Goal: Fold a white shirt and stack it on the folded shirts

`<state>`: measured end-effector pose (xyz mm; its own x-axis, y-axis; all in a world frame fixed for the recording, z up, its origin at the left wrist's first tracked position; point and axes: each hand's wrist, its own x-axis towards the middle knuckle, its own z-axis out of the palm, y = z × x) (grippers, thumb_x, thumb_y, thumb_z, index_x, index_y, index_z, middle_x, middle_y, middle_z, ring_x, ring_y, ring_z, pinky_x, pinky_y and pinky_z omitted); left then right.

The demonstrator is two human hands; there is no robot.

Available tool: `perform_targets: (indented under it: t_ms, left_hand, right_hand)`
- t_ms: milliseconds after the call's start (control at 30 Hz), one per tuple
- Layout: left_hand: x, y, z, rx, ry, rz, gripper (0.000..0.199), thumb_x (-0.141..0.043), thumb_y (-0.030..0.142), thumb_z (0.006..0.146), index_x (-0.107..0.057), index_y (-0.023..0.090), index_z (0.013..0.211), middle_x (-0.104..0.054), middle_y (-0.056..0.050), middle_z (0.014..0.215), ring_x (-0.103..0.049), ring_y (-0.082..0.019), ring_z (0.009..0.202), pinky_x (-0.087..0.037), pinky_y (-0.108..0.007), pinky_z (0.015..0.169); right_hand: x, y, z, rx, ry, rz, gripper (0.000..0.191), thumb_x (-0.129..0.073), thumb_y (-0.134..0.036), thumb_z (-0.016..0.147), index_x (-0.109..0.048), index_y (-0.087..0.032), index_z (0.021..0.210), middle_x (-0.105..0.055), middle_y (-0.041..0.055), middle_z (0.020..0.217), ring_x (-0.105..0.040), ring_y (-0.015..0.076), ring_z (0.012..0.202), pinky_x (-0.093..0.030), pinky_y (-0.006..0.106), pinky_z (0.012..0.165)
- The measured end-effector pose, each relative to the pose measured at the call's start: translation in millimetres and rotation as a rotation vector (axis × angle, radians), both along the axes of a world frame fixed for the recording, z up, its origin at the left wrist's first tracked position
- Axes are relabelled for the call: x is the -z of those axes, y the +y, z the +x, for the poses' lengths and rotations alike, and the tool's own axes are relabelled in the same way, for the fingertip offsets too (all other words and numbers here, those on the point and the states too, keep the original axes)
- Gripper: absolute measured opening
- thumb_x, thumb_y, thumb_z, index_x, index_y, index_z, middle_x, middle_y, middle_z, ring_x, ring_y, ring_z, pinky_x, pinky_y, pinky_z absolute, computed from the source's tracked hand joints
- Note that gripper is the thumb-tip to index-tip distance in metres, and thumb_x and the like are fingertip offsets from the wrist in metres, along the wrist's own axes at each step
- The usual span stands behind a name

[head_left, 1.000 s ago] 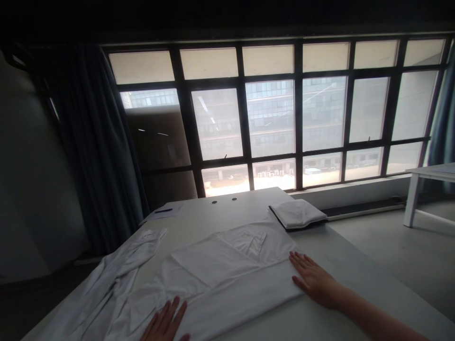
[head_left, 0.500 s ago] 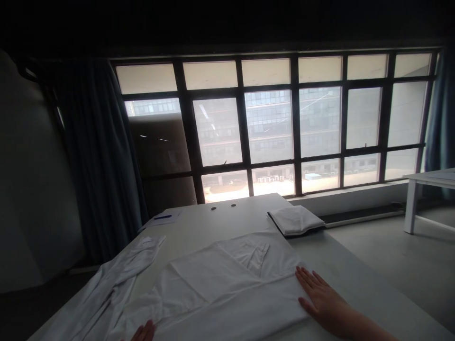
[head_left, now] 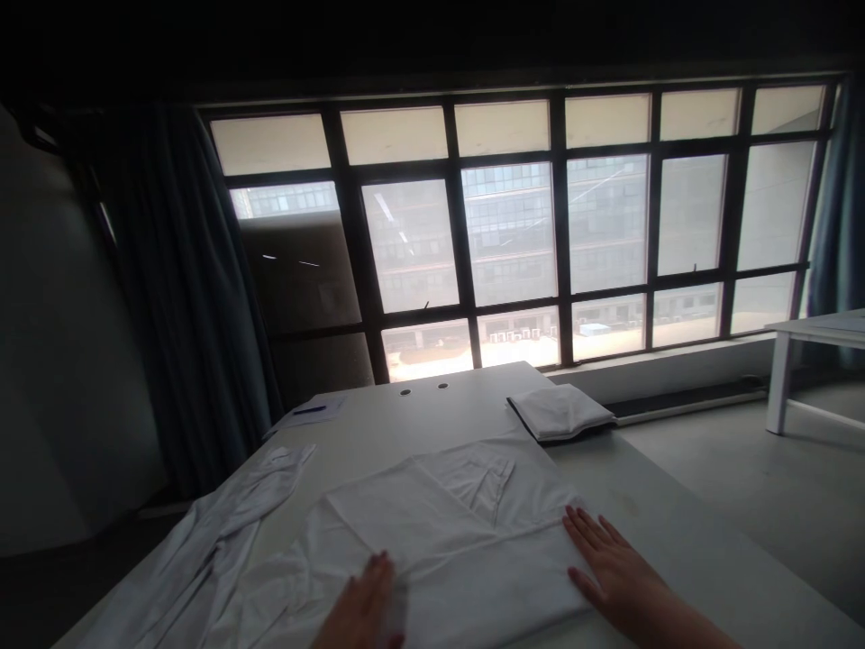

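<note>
Two hands on a white garment, window-side table

White garment [head_left: 432, 514] lay across the near part of a pale table [head_left: 378, 428], one long strip folded over along its near side, creases and a small bunched part toward the far side.

Right hand [head_left: 614, 572]: open, palm down, fingers extended and thumb a little apart, resting on the garment's right end. Gripped nothing.

Left hand [head_left: 361, 604]: at the near edge of view, over the garment, blurred; fingers out fairly straight and close together. No cloth seen pinched in it; whether it pressed down, I could not tell.

Left of the garment, a crumpled white cloth [head_left: 216, 541] ran along the table's left side. Beyond that, a dark pen [head_left: 309, 411] lay on paper [head_left: 328, 413] near the far left edge. Two round fittings [head_left: 424, 389] sat in the far tabletop. Beyond the garment's right end, a folded white cloth [head_left: 560, 408] rested on something dark and flat.

Behind: a wide black-framed window [head_left: 510, 234], blue curtain [head_left: 195, 315] at left, second table [head_left: 828, 332] at right.
</note>
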<state>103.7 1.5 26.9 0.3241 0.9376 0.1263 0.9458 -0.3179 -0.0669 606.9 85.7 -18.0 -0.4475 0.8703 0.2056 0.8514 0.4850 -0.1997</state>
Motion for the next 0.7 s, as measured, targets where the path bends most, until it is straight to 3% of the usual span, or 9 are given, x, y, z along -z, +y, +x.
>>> perform_targets:
  t_ms: [67,167,233,300,367,467,700]
  left_hand:
    - [8.5,19,70,0.27,-0.077,-0.137,0.065,-0.046,0.052,0.1,-0.023,0.035,0.159,-0.033,-0.005,0.161,-0.04,-0.028,0.145,-0.043,-0.042,0.116]
    - [14.5,39,159,0.404,-0.155,-0.305,0.07,-0.044,0.043,0.102,-0.009,0.026,0.161,-0.018,-0.008,0.165,-0.023,-0.029,0.152,-0.032,-0.049,0.122]
    - [13.2,46,195,0.386,-0.223,-0.321,0.081,-0.052,0.04,0.098,-0.006,0.02,0.162,-0.012,-0.011,0.166,-0.016,-0.031,0.154,-0.026,-0.052,0.125]
    - [11.4,51,209,0.396,-0.25,-0.328,0.087,-0.056,0.041,0.095,-0.005,0.018,0.162,-0.009,-0.013,0.167,-0.013,-0.032,0.154,-0.023,-0.054,0.126]
    - [11.7,54,207,0.444,-0.252,-0.311,0.086,-0.054,0.047,0.097,-0.005,0.02,0.162,-0.008,-0.012,0.166,-0.013,-0.032,0.154,-0.02,-0.053,0.126]
    - [15.7,54,183,0.483,-0.224,-0.258,0.079,-0.046,0.051,0.101,-0.002,0.025,0.161,-0.008,-0.009,0.166,-0.015,-0.031,0.154,-0.02,-0.052,0.127]
    - [13.0,34,90,0.383,-0.075,-0.123,0.076,-0.047,0.045,0.103,0.006,0.034,0.156,-0.016,-0.003,0.163,-0.03,-0.027,0.15,-0.033,-0.043,0.122]
  right_hand:
    - [-0.1,0,1,-0.008,0.008,-0.001,0.071,-0.035,-0.064,0.1,-0.026,-0.023,0.157,-0.026,0.0083,0.163,-0.028,0.0323,0.15,-0.022,0.052,0.122]
    - [-0.8,0,2,-0.005,0.007,-0.01,0.071,-0.034,-0.064,0.1,-0.026,-0.023,0.158,-0.024,0.008,0.164,-0.027,0.032,0.15,-0.022,0.051,0.123]
    - [-0.8,0,2,-0.007,0.002,-0.011,0.071,-0.034,-0.064,0.1,-0.025,-0.023,0.158,-0.023,0.0076,0.164,-0.026,0.0316,0.151,-0.021,0.051,0.123]
    - [-0.3,1,3,-0.014,0.008,-0.003,0.071,-0.034,-0.064,0.1,-0.024,-0.024,0.158,-0.023,0.0073,0.164,-0.026,0.0315,0.151,-0.021,0.051,0.123]
    - [-0.1,1,3,-0.018,0.019,0.001,0.07,-0.035,-0.063,0.1,-0.024,-0.024,0.158,-0.024,0.0071,0.164,-0.027,0.0319,0.15,-0.021,0.052,0.123]
    - [-1.5,0,4,-0.024,0.024,-0.003,0.07,-0.036,-0.063,0.1,-0.024,-0.025,0.158,-0.024,0.0071,0.164,-0.028,0.0323,0.15,-0.022,0.052,0.123]
    - [2.5,1,7,-0.022,0.001,-0.008,0.07,-0.034,-0.063,0.101,-0.021,-0.024,0.157,-0.022,0.0068,0.164,-0.027,0.0318,0.15,-0.022,0.052,0.123]
